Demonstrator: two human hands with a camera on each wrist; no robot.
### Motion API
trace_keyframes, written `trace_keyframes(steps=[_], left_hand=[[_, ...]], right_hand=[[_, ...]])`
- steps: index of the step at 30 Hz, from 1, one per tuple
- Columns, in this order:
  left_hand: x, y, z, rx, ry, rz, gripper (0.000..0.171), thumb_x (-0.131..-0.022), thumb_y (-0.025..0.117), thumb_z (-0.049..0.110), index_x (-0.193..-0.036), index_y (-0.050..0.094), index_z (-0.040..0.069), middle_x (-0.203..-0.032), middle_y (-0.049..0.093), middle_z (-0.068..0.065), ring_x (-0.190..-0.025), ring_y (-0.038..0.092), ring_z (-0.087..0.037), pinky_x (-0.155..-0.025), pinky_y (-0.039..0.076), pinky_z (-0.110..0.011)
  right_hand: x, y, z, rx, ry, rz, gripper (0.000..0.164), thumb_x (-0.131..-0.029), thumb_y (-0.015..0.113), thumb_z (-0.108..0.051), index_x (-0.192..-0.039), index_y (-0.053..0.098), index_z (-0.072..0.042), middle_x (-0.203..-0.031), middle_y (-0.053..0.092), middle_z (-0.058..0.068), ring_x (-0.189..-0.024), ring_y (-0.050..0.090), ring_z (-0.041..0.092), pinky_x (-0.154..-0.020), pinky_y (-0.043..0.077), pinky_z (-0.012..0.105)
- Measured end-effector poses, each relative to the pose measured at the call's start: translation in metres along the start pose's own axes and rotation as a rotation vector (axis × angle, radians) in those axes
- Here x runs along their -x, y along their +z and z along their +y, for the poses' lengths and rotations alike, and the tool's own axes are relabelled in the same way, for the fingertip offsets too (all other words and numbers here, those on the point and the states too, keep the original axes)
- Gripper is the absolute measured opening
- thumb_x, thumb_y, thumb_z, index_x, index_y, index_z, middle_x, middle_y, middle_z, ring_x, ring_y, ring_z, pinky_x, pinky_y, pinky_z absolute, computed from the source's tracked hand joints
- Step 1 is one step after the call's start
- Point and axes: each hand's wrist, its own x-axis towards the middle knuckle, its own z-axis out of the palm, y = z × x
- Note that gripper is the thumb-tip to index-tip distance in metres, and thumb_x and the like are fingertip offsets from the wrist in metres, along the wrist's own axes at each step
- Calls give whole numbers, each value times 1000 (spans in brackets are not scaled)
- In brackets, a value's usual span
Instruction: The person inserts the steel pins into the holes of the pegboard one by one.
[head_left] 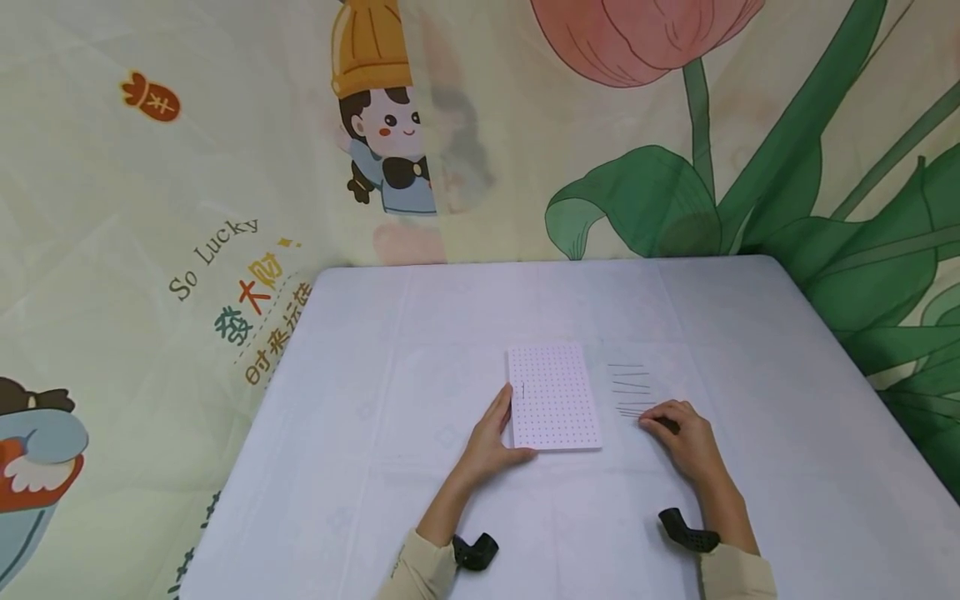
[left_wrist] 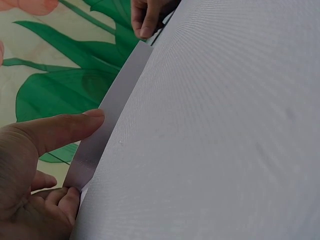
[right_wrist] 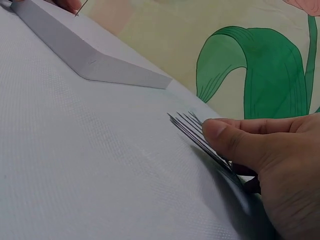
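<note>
A white board (head_left: 555, 400) with a grid of small holes lies on the table. My left hand (head_left: 491, 446) holds its near left corner, thumb (left_wrist: 85, 125) against the front side and fingers along the left side. One thin dark needle (head_left: 523, 390) stands in the board near its left edge. To the right of the board lie several thin dark needles (head_left: 632, 384) in a loose row. My right hand (head_left: 686, 437) is at the near end of this row, thumb and index finger (right_wrist: 220, 130) pinched together at a needle; its pinched part is hidden by the fingertips.
A white cloth covers the table (head_left: 420, 350). Behind it hangs a backdrop (head_left: 480, 125) printed with a tulip, leaves and a cartoon figure. Each wrist carries a black camera mount, the left one (head_left: 476, 552) and the right one (head_left: 688, 532).
</note>
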Motion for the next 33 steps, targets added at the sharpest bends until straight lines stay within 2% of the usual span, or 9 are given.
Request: trace_keyframes(steps=[5, 12, 15, 22, 26, 29, 33], left_hand=[[0, 0, 0, 6, -43, -2, 111, -60, 83, 3, -146, 13, 1, -153, 11, -9, -137, 17, -15, -105, 23, -19], [-1, 1, 0, -18, -60, 3, 111, -61, 83, 4, -147, 14, 2, -153, 11, -8, -137, 17, -15, -105, 23, -19], [-1, 1, 0, -26, -61, 4, 110, -61, 83, 3, -147, 13, 1, -153, 11, -8, -137, 17, -15, -105, 23, -19], [-1, 1, -3, -7, -38, 3, 111, -60, 83, 2, -146, 13, 0, -153, 11, -11, -137, 18, -19, -106, 23, -20], [-1, 1, -4, -4, -36, 3, 110, -60, 83, 2, -146, 14, -1, -153, 11, -12, -137, 19, -20, -106, 24, -20], [0, 0, -3, -9, -40, 3, 110, -61, 83, 2, -146, 14, 0, -153, 11, -11, -137, 19, -20, -105, 24, -20], [1, -1, -1, -8, -39, 2, 109, -61, 83, 2, -146, 14, -1, -153, 11, -11, -137, 18, -19, -106, 24, -20]], right_hand=[[0, 0, -5, -22, -9, 32, 7, -79, 71, -10, -85, 68, -9, -83, 62, -2, -81, 45, 7, -68, 39, 18], [-5, 1, -12, -114, -53, 91, 8, -79, 70, -5, -87, 68, -6, -82, 60, -1, -75, 46, 3, -64, 38, 12], [-7, 2, -15, -159, -43, 90, 6, -81, 69, -5, -86, 67, -4, -82, 62, 1, -75, 49, 4, -66, 38, 11], [-11, 10, -27, -174, 10, 81, 9, -87, 64, -15, -90, 65, -6, -85, 64, 1, -79, 56, 6, -71, 42, 10], [-19, 19, -38, -280, 13, 65, 11, -88, 62, -13, -94, 63, -4, -85, 64, 3, -75, 60, 7, -68, 48, 10], [-26, 26, -50, -408, -9, 54, 11, -87, 61, -7, -96, 61, 0, -83, 65, 8, -72, 62, 10, -64, 52, 16], [-35, 38, -69, -546, -34, 34, 11, -86, 61, -1, -95, 59, 4, -82, 65, 13, -73, 65, 14, -67, 54, 21]])
